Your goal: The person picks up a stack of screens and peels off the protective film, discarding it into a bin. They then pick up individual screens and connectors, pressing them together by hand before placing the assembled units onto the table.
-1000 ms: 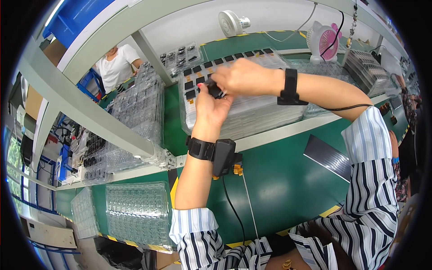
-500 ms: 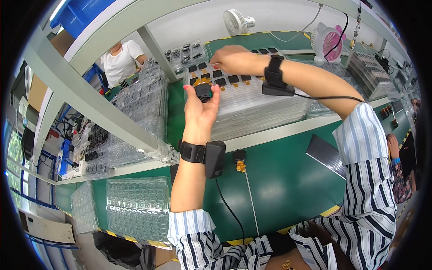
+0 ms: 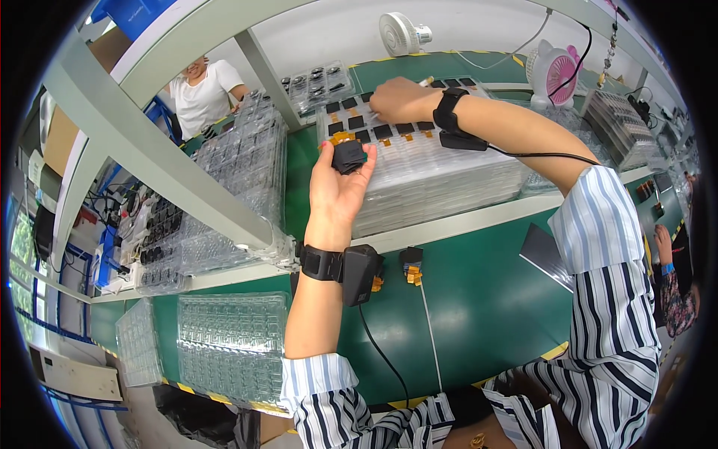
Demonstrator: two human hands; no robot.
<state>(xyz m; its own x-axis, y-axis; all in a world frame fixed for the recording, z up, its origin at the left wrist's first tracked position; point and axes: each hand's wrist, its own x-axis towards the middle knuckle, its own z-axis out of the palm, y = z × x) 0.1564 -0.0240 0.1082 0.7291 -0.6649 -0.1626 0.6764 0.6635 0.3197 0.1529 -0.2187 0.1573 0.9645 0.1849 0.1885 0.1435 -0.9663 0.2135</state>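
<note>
My left hand is raised palm up before the tray stack, fingers closed round a small pile of black square modules with orange flex-cable tails. My right hand reaches over the top clear plastic tray, fingers bent down; whatever they pinch is hidden. Rows of the same black square modules with orange tails lie in that tray, close to both hands. Another small pile of modules rests on the green bench in front, and orange tails of more show beside my left wrist's black device.
Empty clear trays lie at the left front. Tall tray stacks stand behind the slanted grey post. A dark flat sheet lies at right. Two fans stand at the back. A person in white sits beyond.
My right hand has shifted slightly right and nearer over the tray, its fingers now more curled down. My left hand keeps its module pile, tilted a little differently. The view has shifted slightly.
</note>
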